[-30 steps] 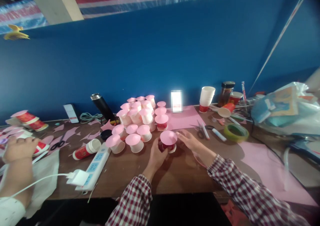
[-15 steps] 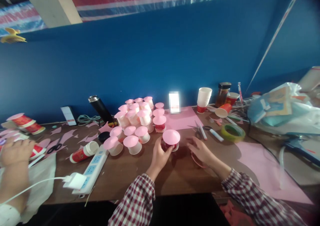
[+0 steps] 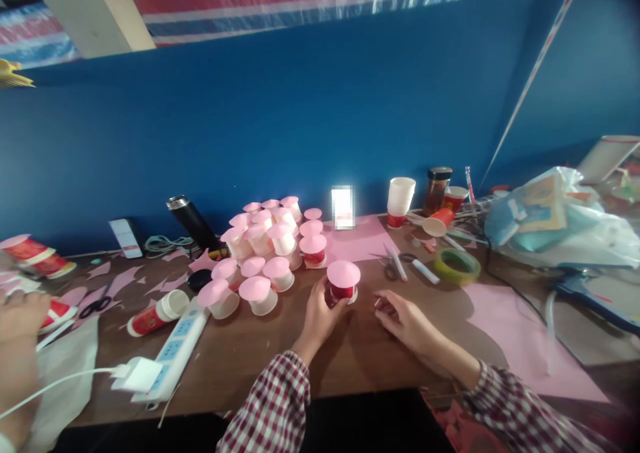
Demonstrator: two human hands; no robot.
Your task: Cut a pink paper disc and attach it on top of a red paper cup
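My left hand [image 3: 320,316] is wrapped round the lower left side of a red paper cup [image 3: 344,293], which stands on the brown table with a pink paper cone [image 3: 343,274] on top. To the right of that cup, my right hand [image 3: 403,316] hovers low over the table with its fingers curled and slightly apart, apparently holding nothing. Several upturned cups with pink cones [image 3: 257,291] are grouped at the left of my left hand, and a red one [image 3: 313,251] stands just behind it.
Scissors and a glue stick [image 3: 425,271] lie behind my right hand, near a green tape roll [image 3: 457,267]. A power strip [image 3: 175,353] and tipped cups [image 3: 157,313] are at left. Another person's hand [image 3: 23,316] is at far left. Pink paper [image 3: 530,346] lies at right.
My right hand has shifted slightly down and its fingers have changed pose; a pink strip or ring seen under it before no longer shows. The view has turned slightly to the right.
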